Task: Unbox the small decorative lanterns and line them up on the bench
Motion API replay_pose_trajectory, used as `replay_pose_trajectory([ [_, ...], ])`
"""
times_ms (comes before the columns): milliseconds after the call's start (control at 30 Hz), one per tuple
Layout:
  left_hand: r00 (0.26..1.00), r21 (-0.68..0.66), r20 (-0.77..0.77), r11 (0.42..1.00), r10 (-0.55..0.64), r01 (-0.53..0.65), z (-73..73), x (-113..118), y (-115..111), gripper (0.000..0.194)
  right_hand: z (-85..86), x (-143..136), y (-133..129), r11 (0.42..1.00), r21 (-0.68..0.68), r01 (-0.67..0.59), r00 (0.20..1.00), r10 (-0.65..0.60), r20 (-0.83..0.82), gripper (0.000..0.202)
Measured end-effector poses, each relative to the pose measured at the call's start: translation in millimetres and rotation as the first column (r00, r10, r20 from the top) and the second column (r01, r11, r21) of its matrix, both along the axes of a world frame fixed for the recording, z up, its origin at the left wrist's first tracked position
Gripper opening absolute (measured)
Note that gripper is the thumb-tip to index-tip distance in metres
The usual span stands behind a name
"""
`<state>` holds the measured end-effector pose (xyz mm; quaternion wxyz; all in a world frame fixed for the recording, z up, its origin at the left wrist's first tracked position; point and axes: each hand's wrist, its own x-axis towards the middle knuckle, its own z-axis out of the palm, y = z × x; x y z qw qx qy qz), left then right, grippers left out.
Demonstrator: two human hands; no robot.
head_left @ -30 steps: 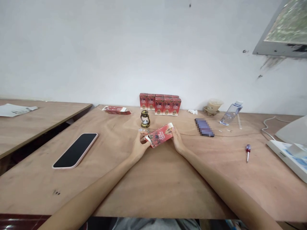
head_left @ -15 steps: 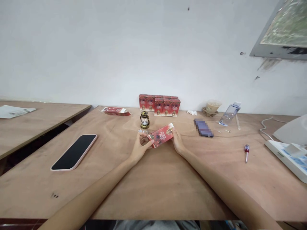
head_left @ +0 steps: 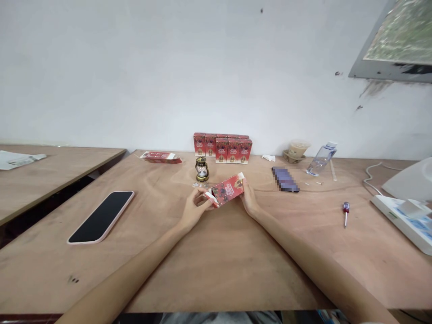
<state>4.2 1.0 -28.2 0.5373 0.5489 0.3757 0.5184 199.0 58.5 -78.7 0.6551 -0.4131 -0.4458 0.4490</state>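
Note:
Between my hands a red printed box [head_left: 228, 190] is held tilted above the wooden table [head_left: 209, 261]. My left hand [head_left: 196, 206] pinches the flap at its left end, which stands open with white inside showing. My right hand [head_left: 249, 198] grips the right end of the box. Just behind the box stands a small bronze-coloured lantern [head_left: 202, 169] with a clear body. Small clear pieces [head_left: 197, 185] lie near its base. Several upright red boxes [head_left: 232, 150] are grouped by the wall.
A phone [head_left: 101, 217] lies at left, a flattened red carton [head_left: 160, 157] at back left. To the right are another phone [head_left: 285, 179], a cup [head_left: 298, 149], a bottle [head_left: 321, 159], a screwdriver [head_left: 346, 213] and a power strip [head_left: 401, 222].
The left end flap of the held box has come open, with my left hand now on the flap. The view has shifted slightly.

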Motion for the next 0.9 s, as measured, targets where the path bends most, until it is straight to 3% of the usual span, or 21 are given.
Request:
replay_pose_trajectory([
  [267,0.997,0.181,-0.069,0.982,-0.042,0.054,7.7,-10.2,-0.6,0.026,16.4,-1.2,-8.1,0.993,-0.101,-0.068,0.95,0.033,-0.312,0.042],
  [400,0.986,0.239,-0.161,0.971,0.054,-0.015,10.3,-16.5,6.5,0.031,20.7,0.2,-10.0,0.982,-0.159,-0.104,0.933,0.041,-0.358,0.042],
  [567,0.984,0.11,-0.101,0.984,0.148,-0.137,9.8,-21.2,17.6,0.035,20.9,3.7,-7.7,0.977,-0.188,-0.1,0.903,0.01,-0.429,0.035],
  [700,0.986,-0.054,0.045,0.986,0.161,-0.159,10.6,-22.8,21.5,0.055,18.0,5.9,-5.7,0.976,-0.171,-0.132,0.888,0.04,-0.459,0.035],
  [767,0.982,-0.121,0.083,0.98,0.168,-0.158,11.3,-23.2,21.8,0.053,16.7,6.3,-5.4,0.976,-0.158,-0.15,0.89,0.064,-0.452,0.037],
  [900,0.989,-0.129,0.042,0.982,0.142,-0.135,11.3,-23.8,21.9,0.05,17.1,5.8,-5.8,0.975,-0.159,-0.155,0.898,0.072,-0.434,0.038],
])
